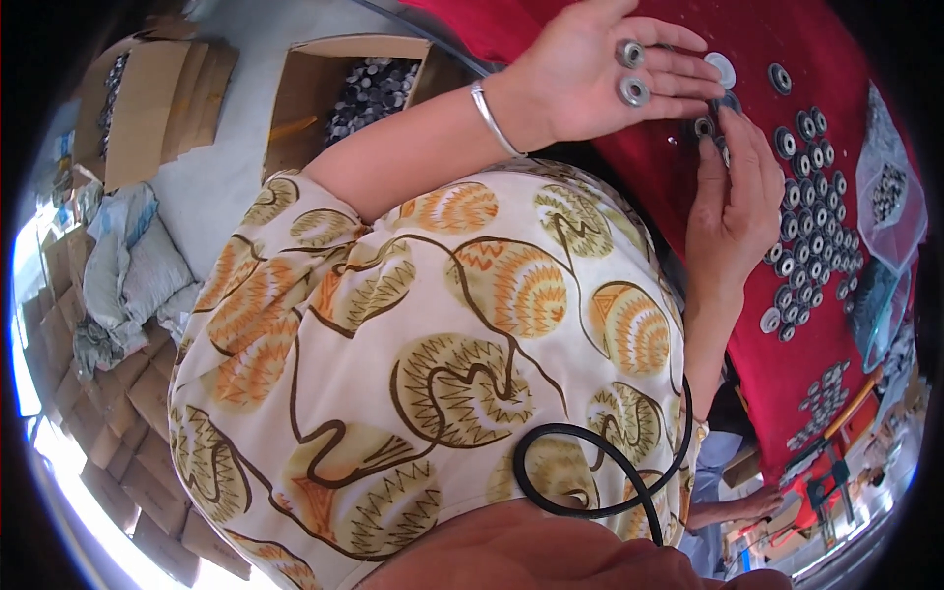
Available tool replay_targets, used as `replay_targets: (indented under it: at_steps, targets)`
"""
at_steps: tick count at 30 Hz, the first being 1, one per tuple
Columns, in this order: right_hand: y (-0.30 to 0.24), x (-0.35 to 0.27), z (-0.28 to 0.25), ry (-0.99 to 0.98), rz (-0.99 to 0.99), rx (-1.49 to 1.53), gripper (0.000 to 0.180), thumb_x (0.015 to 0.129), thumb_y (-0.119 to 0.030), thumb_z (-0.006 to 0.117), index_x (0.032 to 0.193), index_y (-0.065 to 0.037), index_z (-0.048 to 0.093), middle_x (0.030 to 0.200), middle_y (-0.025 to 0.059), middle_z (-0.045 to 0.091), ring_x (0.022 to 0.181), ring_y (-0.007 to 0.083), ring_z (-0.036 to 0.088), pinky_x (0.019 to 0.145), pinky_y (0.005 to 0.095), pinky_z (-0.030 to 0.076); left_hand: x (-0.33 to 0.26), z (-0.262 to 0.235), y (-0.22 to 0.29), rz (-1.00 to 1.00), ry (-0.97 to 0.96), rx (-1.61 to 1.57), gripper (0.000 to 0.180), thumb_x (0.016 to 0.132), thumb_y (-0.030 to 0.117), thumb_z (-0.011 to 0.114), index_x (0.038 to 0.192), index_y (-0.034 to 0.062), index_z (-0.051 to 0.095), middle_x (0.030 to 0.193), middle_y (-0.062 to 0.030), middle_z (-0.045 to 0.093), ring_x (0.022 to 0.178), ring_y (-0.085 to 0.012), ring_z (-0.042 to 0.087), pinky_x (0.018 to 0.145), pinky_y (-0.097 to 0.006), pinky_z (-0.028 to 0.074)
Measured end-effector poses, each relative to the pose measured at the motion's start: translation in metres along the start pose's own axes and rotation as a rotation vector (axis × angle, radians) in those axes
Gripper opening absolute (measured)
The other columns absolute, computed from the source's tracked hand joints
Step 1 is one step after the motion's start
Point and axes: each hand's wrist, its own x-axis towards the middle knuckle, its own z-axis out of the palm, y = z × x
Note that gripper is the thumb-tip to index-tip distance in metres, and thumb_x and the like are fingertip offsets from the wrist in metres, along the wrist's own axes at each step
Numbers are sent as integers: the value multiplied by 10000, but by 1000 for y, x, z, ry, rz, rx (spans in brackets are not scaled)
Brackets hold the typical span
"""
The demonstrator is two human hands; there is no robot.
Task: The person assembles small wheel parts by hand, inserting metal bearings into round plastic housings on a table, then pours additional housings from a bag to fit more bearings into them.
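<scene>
My right hand point(733, 202) lies on the red cloth point(678, 187) of the desk, its grip pinching a small metal bearing point(704, 126); I'd lift it straight, clear of the neighbouring rows of bearings point(811, 206). Beyond it, my left hand point(600, 69) is spread flat, palm up, carrying two bearings point(631, 71), and should be kept level. The pinching fingertips partly hide the bearing; the cardboard box point(324, 79) holds contents too blurred to tell.

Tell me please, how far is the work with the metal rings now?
Looks done: rows of rings lie on the red cloth. In hand: the left hand carries two rings on its open palm; the right hand touches another ring. Probably left: a full cardboard box.
</scene>
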Motion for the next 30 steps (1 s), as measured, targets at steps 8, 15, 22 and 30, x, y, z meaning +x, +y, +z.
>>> replay_targets:
  at_steps: [8,15,22,30]
  targets:
    - [-25,24,12,-120,-111,166,282,796,-131,761,1065,-80,695,1008,72,676,950,259,615,870,368,441,8,1,-22,164,117,191,587,1034,479,372,1212,-45,568,1248,-195,622,1210,-317,572,1062,-437,435]
    - [20,23,-5,54,290,95,212,850,-69,723,1058,-45,686,1001,107,700,940,267,650,831,341,503,5,-5,11,214,81,37,556,1047,464,378,1173,-35,590,1243,-198,616,1217,-333,555,1105,-464,404]
    - [33,25,5,-23,110,-19,205,834,-27,702,1038,-36,688,995,130,691,934,299,647,847,377,502,12,-15,15,207,29,-6,516,1044,424,412,1158,-42,603,1240,-216,617,1240,-344,545,1115,-479,396]
    - [37,23,7,-12,123,-17,197,836,-40,704,1034,-34,701,1029,126,698,999,304,655,909,380,487,15,-12,17,204,48,23,530,1044,436,405,1159,-41,604,1244,-219,614,1241,-347,543,1114,-483,392]
